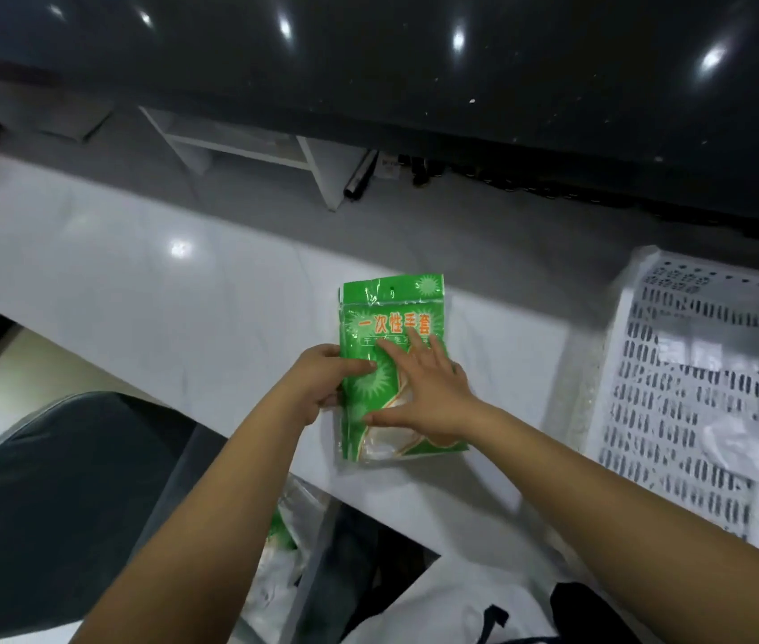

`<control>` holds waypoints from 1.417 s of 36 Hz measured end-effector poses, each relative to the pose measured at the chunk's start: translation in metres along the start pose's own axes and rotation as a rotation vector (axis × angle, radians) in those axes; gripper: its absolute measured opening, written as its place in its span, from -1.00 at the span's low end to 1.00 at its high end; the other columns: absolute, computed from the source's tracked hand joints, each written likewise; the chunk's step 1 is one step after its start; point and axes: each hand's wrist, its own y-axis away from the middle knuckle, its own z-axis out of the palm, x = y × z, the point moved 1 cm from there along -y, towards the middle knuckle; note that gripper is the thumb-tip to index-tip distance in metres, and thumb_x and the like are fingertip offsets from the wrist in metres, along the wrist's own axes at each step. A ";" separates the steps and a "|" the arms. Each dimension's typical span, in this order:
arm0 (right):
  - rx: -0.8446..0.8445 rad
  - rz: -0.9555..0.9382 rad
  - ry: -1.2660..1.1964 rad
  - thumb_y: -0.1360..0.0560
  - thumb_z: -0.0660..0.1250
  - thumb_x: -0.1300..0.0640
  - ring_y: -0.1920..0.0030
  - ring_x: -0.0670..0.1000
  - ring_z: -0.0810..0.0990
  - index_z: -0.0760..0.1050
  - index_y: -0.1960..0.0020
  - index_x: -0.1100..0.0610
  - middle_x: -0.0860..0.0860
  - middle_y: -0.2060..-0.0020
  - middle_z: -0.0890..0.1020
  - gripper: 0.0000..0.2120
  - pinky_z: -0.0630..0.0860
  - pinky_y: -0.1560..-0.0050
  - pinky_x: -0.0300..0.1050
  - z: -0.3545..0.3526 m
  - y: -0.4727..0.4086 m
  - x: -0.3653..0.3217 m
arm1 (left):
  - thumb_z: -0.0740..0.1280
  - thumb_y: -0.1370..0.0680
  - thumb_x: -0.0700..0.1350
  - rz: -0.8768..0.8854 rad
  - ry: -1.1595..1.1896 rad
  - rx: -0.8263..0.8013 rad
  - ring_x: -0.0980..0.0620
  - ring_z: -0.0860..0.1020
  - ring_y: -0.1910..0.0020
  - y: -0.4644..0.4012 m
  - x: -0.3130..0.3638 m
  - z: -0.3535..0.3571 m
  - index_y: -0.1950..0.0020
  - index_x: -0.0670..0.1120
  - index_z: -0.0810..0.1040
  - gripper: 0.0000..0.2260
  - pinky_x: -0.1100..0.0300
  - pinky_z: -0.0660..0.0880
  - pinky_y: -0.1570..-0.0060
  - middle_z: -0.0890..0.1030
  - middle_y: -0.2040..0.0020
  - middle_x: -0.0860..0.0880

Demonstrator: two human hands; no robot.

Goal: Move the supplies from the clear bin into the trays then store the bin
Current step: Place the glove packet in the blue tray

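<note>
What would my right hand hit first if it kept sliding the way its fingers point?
The right hand lies flat on the green packet, fingers aimed at its top edge. Past that, only bare white counter shows, then probably the grey ledge; depth is unclear.

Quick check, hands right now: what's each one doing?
Left hand: grips the left edge of the green packet, thumb on top.
Right hand: open, fingers straight, pressing flat on the packet's front.

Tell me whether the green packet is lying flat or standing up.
Lying flat: the green packet rests face-up on the white counter, right hand pressing it.
</note>
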 end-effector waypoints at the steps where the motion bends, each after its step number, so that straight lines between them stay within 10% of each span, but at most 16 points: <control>1: 0.033 0.001 -0.071 -0.29 0.46 -0.39 -0.59 0.11 -0.26 -0.12 -0.56 -0.31 -0.05 -0.61 -0.23 0.06 -0.05 -0.53 0.28 -0.006 0.002 0.001 | 0.55 -0.41 -0.15 -0.001 0.026 -0.006 -0.11 0.70 0.07 0.001 -0.001 0.001 -0.17 -0.14 0.59 -0.63 0.00 0.62 0.02 0.73 0.02 -0.14; 13: 0.024 -0.087 -0.345 -0.27 0.63 0.01 -0.59 0.04 0.01 0.04 -0.59 -0.18 0.03 -0.61 0.03 0.08 0.12 -0.55 0.09 -0.023 0.029 -0.005 | 0.48 -0.45 -0.24 0.109 0.213 -0.068 -0.19 0.70 0.02 0.044 -0.011 0.013 -0.18 -0.06 0.60 -0.68 -0.06 0.65 0.14 0.72 -0.02 -0.17; 24: 0.262 -0.125 -0.231 -0.33 0.58 -0.13 -0.59 0.00 0.01 0.07 -0.57 -0.23 -0.02 -0.60 0.10 -0.02 0.10 -0.55 0.09 -0.014 0.108 -0.039 | 0.39 -0.48 -0.35 0.302 0.426 -0.085 -0.10 0.71 0.16 0.099 -0.052 0.011 -0.18 -0.09 0.58 -0.68 0.03 0.61 0.30 0.73 0.06 -0.14; 30: 0.541 0.026 -0.692 -0.35 0.41 -0.29 -0.49 -0.07 0.25 0.27 -0.43 -0.40 -0.16 -0.54 0.25 -0.32 0.23 -0.43 0.10 -0.007 0.213 -0.052 | 0.40 -0.48 -0.33 0.391 0.763 -0.141 -0.07 0.67 0.07 0.138 -0.099 0.013 -0.15 -0.03 0.57 -0.70 0.03 0.61 0.24 0.70 -0.01 -0.11; 36: 0.716 0.260 -1.444 -0.45 0.39 -0.12 -0.31 0.20 0.51 0.42 -0.43 -0.12 0.07 -0.38 0.48 -0.45 0.47 -0.23 0.34 -0.001 0.305 -0.029 | 0.39 -0.49 -0.29 0.388 0.919 -0.319 -0.04 0.65 0.01 0.178 -0.115 0.051 -0.34 -0.05 0.46 -0.56 0.09 0.61 0.23 0.71 -0.02 -0.05; 43: 0.509 0.333 -1.566 -0.42 0.38 -0.13 -0.24 0.22 0.59 0.56 -0.29 0.06 0.19 -0.27 0.60 -0.50 0.38 -0.34 0.37 0.015 0.370 -0.014 | 0.44 -0.40 -0.24 0.364 0.886 -0.535 -0.02 0.69 0.04 0.230 -0.108 0.112 -0.40 -0.06 0.42 -0.43 0.07 0.61 0.24 0.71 -0.03 -0.04; 46: 0.576 0.305 -1.557 -0.40 0.39 -0.12 -0.03 0.16 0.66 0.70 -0.10 0.08 0.14 -0.09 0.68 -0.61 0.55 -0.09 0.22 0.013 0.386 -0.008 | 0.45 -0.36 -0.24 0.360 0.824 -0.628 -0.04 0.69 0.04 0.249 -0.103 0.137 -0.39 -0.07 0.43 -0.41 0.07 0.61 0.27 0.70 -0.06 -0.07; 51: 0.721 0.325 -1.678 -0.41 0.38 -0.03 0.03 0.09 0.57 0.52 -0.36 0.20 0.14 -0.17 0.60 -0.43 0.49 -0.02 0.02 -0.001 0.411 0.024 | 0.48 -0.35 -0.30 0.480 0.663 -0.725 -0.13 0.66 -0.10 0.270 -0.096 0.176 -0.28 -0.01 0.52 -0.48 -0.05 0.62 0.09 0.64 -0.19 -0.14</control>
